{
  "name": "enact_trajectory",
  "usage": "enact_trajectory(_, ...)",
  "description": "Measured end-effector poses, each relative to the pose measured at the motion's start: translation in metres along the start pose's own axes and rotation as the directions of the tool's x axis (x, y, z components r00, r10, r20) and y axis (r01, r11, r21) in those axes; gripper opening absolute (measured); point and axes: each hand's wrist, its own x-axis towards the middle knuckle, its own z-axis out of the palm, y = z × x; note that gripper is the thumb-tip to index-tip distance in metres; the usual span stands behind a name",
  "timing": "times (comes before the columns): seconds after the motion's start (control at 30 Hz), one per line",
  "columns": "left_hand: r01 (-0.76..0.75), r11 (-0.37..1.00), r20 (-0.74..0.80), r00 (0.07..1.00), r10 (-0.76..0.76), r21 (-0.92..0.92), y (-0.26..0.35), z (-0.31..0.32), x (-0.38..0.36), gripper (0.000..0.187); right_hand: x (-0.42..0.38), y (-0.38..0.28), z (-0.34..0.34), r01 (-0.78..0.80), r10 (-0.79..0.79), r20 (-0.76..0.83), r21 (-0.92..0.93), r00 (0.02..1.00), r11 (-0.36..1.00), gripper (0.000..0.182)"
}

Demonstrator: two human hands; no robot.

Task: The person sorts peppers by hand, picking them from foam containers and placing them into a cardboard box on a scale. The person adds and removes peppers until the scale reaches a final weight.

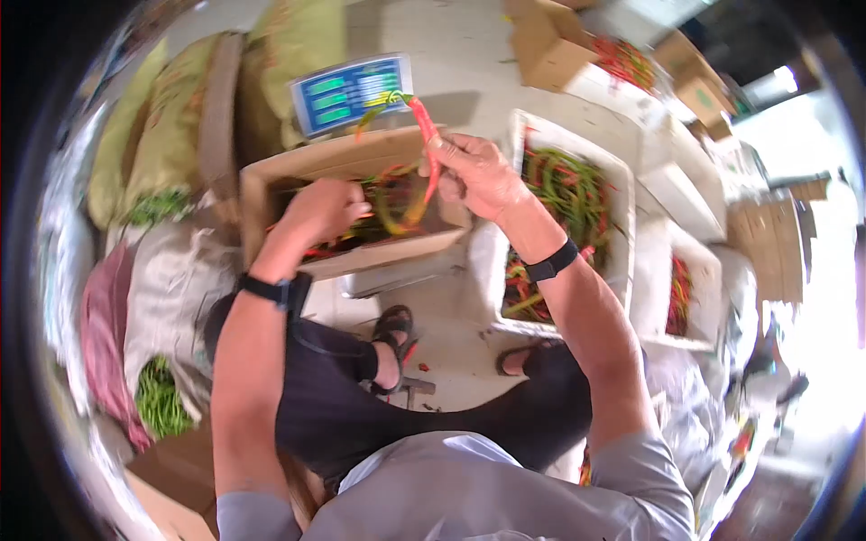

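My right hand (478, 176) pinches a long red chili pepper (424, 122) by its middle, over the right end of an open cardboard box (352, 153). The pepper's green stem points up and to the left. Over the left part of the box, my left hand (323, 215) has its fingers curled inward; what they hold, if anything, is too small to make out. Red, green and yellowish peppers (392, 203) lie in the box. Behind it stands a blue scale display (352, 95). To the right, a white foam box (622, 234) holds mostly green peppers.
A smaller foam box (708, 307) with red peppers stands farther right. Sacks (180, 117) line the left side, and an open sack shows green peppers (162, 397). At the upper right are cardboard boxes (550, 45) and more red peppers (624, 63).
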Motion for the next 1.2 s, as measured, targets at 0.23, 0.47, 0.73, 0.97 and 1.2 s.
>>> enact_trajectory(0.23,-0.172,0.959,-0.317,0.944,0.095,-0.224,0.049,-0.004,-0.002,0.023,-0.133,-0.022,-0.125,0.193,-0.275,-0.183,-0.37,0.944,0.909,0.017)
enact_trajectory(0.47,-0.441,0.585,-0.18,0.875,0.45,-0.681,0.131,0.023,0.01,0.058,-0.19,-0.032,-0.119,0.11,-0.07,-0.235,0.159,0.969,0.981,0.028)
enact_trajectory(0.73,-0.233,0.605,-0.036,0.947,0.32,-0.761,0.151,0.074,0.028,0.04,-0.166,-0.027,-0.12,0.102,-0.25,-0.253,-0.484,0.935,0.869,0.023)
enact_trajectory(0.97,-0.211,0.756,-0.174,0.976,0.13,-0.619,0.14,0.037,0.017,0.029,-0.193,-0.008,-0.198,-0.054,0.003,-0.443,-0.103,0.897,0.993,0.027)
enact_trajectory(1.2,-0.273,0.856,-0.226,0.956,0.188,-0.44,0.109,0.032,0.033,0.028,-0.29,-0.007,-0.4,0.7,-0.293,-0.869,0.083,0.4,0.709,0.02)
